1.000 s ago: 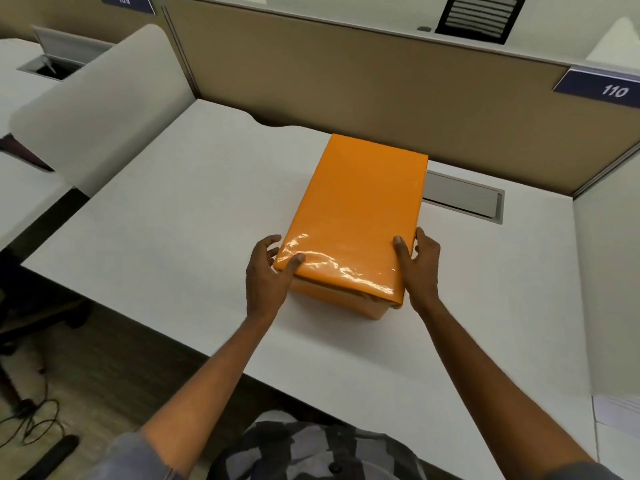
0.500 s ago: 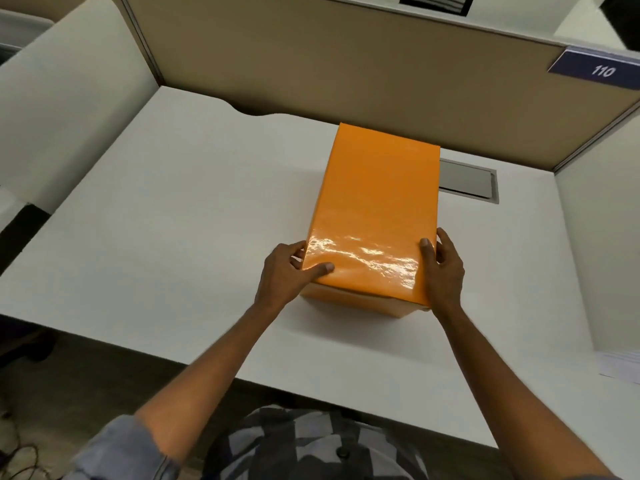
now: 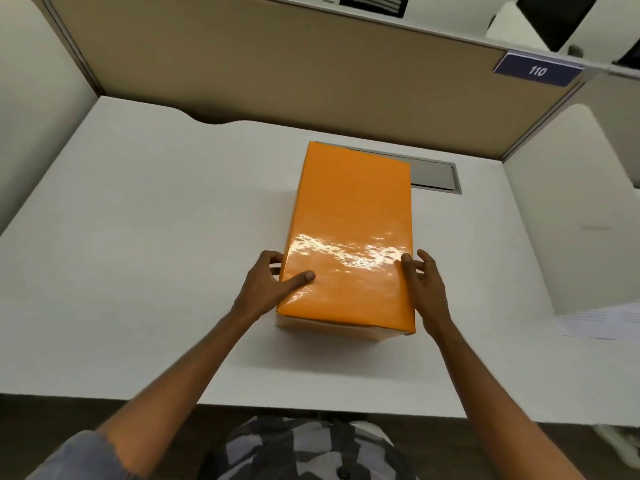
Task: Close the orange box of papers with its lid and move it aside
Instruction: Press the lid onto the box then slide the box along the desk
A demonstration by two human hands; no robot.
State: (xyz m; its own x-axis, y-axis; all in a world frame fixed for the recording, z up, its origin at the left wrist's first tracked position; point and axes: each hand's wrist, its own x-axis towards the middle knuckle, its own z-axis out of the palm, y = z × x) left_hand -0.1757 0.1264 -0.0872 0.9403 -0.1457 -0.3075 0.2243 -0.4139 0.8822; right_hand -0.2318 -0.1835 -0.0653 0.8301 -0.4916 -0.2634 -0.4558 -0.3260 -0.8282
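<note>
A glossy orange lid (image 3: 351, 230) covers the box on the white desk (image 3: 145, 258); only a strip of the box's near wall (image 3: 329, 329) shows below the lid's front edge. My left hand (image 3: 268, 287) grips the lid's near left side, thumb flat on top. My right hand (image 3: 424, 289) presses against the near right side, thumb at the top edge, fingers spread along the wall. The papers inside are hidden.
A grey cable hatch (image 3: 434, 176) lies in the desk behind the box. Beige and white partitions (image 3: 277, 74) wall the desk at the back and both sides. Loose papers (image 3: 602, 322) lie at the right edge. A label reading 110 (image 3: 537, 70) hangs top right.
The box with its lid has turned straighter toward me and sits nearer the middle of the view. Both hands have kept their hold on its near corners.
</note>
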